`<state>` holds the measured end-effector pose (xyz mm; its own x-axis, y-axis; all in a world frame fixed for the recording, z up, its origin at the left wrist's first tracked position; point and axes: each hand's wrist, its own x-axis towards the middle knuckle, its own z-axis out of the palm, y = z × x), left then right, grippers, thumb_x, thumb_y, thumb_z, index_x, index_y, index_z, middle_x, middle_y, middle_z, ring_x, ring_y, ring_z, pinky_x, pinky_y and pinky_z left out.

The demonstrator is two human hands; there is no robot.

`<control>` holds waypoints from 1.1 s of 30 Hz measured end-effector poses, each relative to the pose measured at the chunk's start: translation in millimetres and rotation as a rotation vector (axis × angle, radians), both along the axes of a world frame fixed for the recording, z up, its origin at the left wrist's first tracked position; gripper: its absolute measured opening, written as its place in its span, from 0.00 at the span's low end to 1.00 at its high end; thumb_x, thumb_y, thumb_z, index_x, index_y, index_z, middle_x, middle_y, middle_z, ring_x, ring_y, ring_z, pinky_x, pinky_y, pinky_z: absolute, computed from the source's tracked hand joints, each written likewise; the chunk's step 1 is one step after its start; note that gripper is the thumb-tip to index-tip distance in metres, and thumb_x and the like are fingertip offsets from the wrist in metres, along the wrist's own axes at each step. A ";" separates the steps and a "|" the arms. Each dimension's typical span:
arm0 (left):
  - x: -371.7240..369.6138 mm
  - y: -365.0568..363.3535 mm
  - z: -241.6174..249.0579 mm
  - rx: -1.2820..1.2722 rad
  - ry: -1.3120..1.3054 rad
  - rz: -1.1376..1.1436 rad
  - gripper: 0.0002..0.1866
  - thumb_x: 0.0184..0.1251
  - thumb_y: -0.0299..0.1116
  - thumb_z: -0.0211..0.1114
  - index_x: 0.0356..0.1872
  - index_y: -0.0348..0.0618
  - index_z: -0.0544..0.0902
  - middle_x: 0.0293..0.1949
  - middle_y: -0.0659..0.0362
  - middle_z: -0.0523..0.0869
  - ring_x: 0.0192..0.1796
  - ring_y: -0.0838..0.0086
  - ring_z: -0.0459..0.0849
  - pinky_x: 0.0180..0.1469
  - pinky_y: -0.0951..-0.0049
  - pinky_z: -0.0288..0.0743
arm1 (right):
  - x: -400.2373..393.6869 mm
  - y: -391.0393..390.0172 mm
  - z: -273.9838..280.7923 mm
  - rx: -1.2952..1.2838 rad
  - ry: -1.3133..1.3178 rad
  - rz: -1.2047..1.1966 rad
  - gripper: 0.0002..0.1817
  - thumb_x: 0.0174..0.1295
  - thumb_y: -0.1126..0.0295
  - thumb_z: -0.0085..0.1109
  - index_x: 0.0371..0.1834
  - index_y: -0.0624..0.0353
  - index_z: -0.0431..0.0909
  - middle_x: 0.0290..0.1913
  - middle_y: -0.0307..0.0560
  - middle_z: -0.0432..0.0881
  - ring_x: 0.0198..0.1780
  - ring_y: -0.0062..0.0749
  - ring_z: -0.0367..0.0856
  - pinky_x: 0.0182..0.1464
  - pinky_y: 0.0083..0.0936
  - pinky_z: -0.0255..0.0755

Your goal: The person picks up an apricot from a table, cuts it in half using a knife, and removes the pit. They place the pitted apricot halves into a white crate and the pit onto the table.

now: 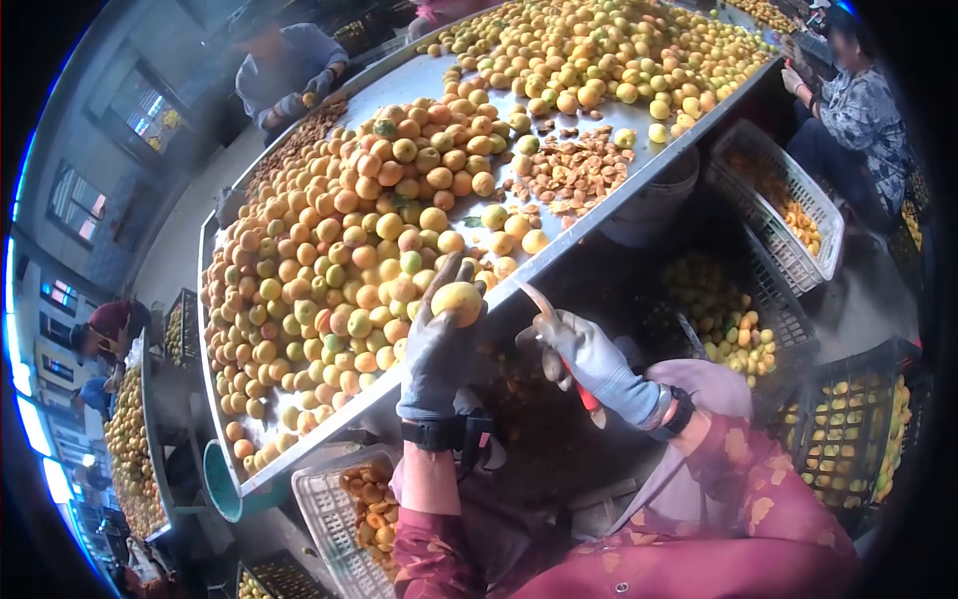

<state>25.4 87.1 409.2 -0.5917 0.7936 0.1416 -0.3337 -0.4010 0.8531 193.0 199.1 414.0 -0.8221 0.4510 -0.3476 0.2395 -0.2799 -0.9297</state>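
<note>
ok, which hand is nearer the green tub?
Left. The left hand, holding a fruit, is up and to the right of the tub in the picture; the right hand, holding the knife, is farther right.

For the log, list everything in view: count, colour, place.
Tables: at least two, grey, centre and left
Crates: several, white and black, both sides
Fruit: uncountable, yellow to orange, tables, crates, one held
Fruit halves: uncountable, orange, white crates
Pits: two heaps, brown, centre table
Tub: one, green, under table corner
Bucket: one, whitish, under table edge
Tool: one, red handle, near centre
Windows: several, bright, left wall
People: at least three, mixed clothing, around tables
Sleeves: two, maroon, bottom
Left hand: one, grey, holding fruit
Right hand: one, grey, holding tool
</note>
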 end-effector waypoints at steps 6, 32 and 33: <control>12.3 10.9 2.0 -0.276 0.203 0.042 0.30 0.63 0.24 0.63 0.68 0.35 0.68 0.66 0.53 0.73 0.65 0.72 0.73 0.66 0.73 0.67 | -5.5 2.4 -11.4 -0.126 0.069 -0.090 0.11 0.69 0.64 0.56 0.47 0.59 0.76 0.26 0.35 0.77 0.24 0.13 0.73 0.24 0.12 0.68; 14.7 15.6 -20.6 -0.274 0.255 0.065 0.39 0.60 0.20 0.63 0.74 0.41 0.59 0.66 0.55 0.70 0.62 0.70 0.74 0.62 0.74 0.70 | -6.2 13.4 -11.1 -0.137 0.283 -0.122 0.13 0.71 0.65 0.53 0.53 0.62 0.76 0.38 0.40 0.82 0.21 0.11 0.72 0.25 0.09 0.66; 16.5 16.3 -18.7 -0.270 0.323 0.118 0.39 0.58 0.18 0.63 0.73 0.40 0.60 0.67 0.54 0.70 0.64 0.70 0.73 0.63 0.74 0.69 | -5.7 11.9 -11.8 -0.164 0.303 -0.124 0.13 0.71 0.65 0.53 0.52 0.61 0.76 0.38 0.40 0.82 0.21 0.11 0.72 0.25 0.09 0.66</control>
<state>41.8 103.4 390.5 -0.6397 0.7573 0.1314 0.0027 -0.1688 0.9856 187.3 211.0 402.2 -0.8413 0.5125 -0.1721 -0.0855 -0.4403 -0.8937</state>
